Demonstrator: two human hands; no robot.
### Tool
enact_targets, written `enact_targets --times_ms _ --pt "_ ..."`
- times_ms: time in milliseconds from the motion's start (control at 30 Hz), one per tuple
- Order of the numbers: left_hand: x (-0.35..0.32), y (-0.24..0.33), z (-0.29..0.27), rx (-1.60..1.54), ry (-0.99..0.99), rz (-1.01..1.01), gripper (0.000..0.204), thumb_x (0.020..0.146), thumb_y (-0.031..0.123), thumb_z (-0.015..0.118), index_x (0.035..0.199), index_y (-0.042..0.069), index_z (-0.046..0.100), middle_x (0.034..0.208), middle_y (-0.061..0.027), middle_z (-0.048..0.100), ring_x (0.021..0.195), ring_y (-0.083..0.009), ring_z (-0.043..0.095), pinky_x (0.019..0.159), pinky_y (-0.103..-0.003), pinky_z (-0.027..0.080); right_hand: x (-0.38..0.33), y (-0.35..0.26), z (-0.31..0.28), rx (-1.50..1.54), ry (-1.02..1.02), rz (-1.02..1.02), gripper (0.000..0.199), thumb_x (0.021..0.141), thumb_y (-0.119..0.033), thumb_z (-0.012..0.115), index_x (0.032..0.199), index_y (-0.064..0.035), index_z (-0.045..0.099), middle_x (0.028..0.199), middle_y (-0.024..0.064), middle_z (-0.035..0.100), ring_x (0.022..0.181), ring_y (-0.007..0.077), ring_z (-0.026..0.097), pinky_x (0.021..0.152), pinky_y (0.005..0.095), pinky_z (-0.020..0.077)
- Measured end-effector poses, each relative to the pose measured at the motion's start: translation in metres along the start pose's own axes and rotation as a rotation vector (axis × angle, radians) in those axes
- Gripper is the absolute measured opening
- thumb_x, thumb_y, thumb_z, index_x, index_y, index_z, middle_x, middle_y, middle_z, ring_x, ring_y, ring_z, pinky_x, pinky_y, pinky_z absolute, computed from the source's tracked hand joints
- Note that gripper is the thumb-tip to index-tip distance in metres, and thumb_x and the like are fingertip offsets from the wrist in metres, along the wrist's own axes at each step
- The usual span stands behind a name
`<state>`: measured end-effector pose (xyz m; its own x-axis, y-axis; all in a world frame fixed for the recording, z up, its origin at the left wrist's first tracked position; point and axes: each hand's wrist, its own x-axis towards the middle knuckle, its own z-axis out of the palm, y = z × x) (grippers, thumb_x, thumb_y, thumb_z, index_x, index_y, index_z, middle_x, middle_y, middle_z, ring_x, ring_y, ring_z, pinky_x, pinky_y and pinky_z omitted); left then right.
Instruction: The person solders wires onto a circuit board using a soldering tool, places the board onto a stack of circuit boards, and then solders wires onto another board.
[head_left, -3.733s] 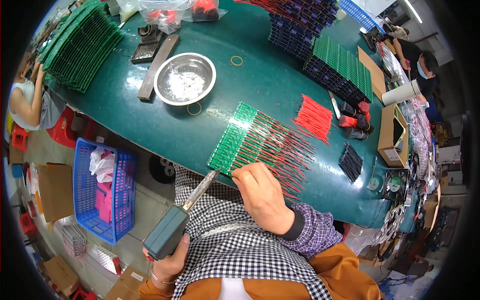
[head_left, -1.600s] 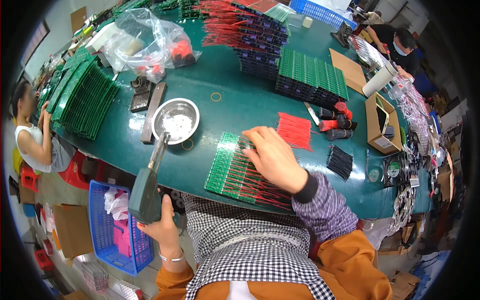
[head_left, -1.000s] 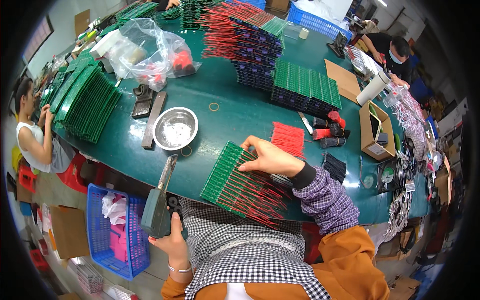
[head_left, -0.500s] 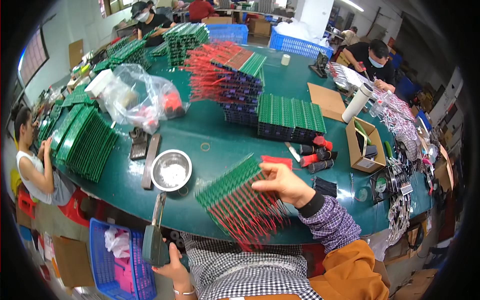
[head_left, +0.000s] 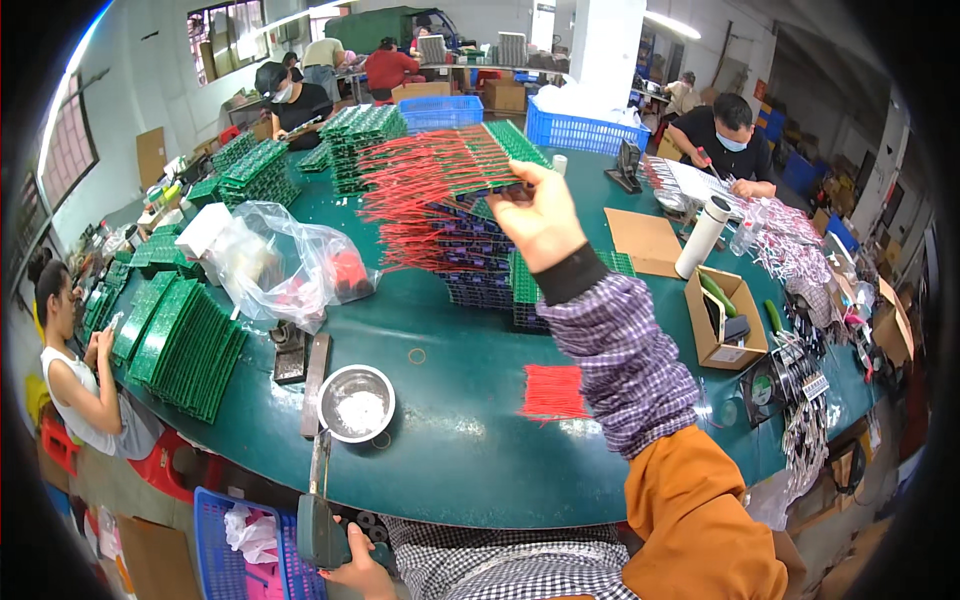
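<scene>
My right hand reaches far over the table and pinches the edge of a green circuit board panel with red wires. The panel lies over the tall stack of wired boards, whose red wires stick out to the left. Low at the table's front edge, my left hand is closed at a dark green tool with a long metal shaft; part of the grip is hidden. That shaft points up to a metal bowl with whitish material inside. A bundle of short red wires rests right of centre.
Green board stacks and a clear plastic bag occupy the left side. A white bottle, a cardboard box and cables stand at the right. Co-workers sit around the table. Below its front edge is a blue crate.
My right hand has carried the wired panel from the table's front up and away onto the tall stack. The left hand stays by the green tool. The view has tilted upward a little.
</scene>
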<state>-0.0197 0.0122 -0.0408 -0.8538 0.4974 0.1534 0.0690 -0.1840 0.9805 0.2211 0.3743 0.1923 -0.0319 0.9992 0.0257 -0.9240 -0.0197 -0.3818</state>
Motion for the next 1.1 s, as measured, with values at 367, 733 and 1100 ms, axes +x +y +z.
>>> enact_targets --times_ms 367,733,1100 --pt "0.006 -0.002 0.003 0.008 -0.023 -0.030 0.036 0.089 -0.004 0.068 0.124 -0.007 0.058 0.109 -0.0122 0.068 0.060 -0.0116 0.055 0.047 -0.026 0.042 0.079 0.044 -0.031 -0.220 0.168 -0.229 0.016 0.099 -0.008 0.064 0.114 -0.0010 0.062 0.110 0.0104 0.068 0.090 0.0221 0.067 0.075 0.0326 0.0571" --pt "0.001 -0.004 0.001 0.023 -0.057 -0.036 0.036 0.090 -0.003 0.068 0.124 -0.007 0.058 0.115 -0.0120 0.067 0.061 -0.0113 0.056 0.048 -0.026 0.043 0.022 0.024 -0.013 -0.337 0.187 -0.062 0.013 0.101 -0.010 0.058 0.112 -0.0043 0.062 0.104 0.0073 0.063 0.082 0.0178 0.056 0.078 0.0271 0.0502" --pt "-0.006 0.009 0.013 0.019 -0.075 -0.059 0.039 0.088 -0.003 0.070 0.125 -0.007 0.058 0.114 -0.0128 0.067 0.060 -0.0121 0.056 0.047 -0.027 0.042 0.001 -0.002 -0.042 -0.333 0.013 0.192 0.026 0.111 -0.016 0.045 0.124 0.0053 0.051 0.122 0.0202 0.062 0.114 0.0314 0.067 0.093 0.0421 0.0597"
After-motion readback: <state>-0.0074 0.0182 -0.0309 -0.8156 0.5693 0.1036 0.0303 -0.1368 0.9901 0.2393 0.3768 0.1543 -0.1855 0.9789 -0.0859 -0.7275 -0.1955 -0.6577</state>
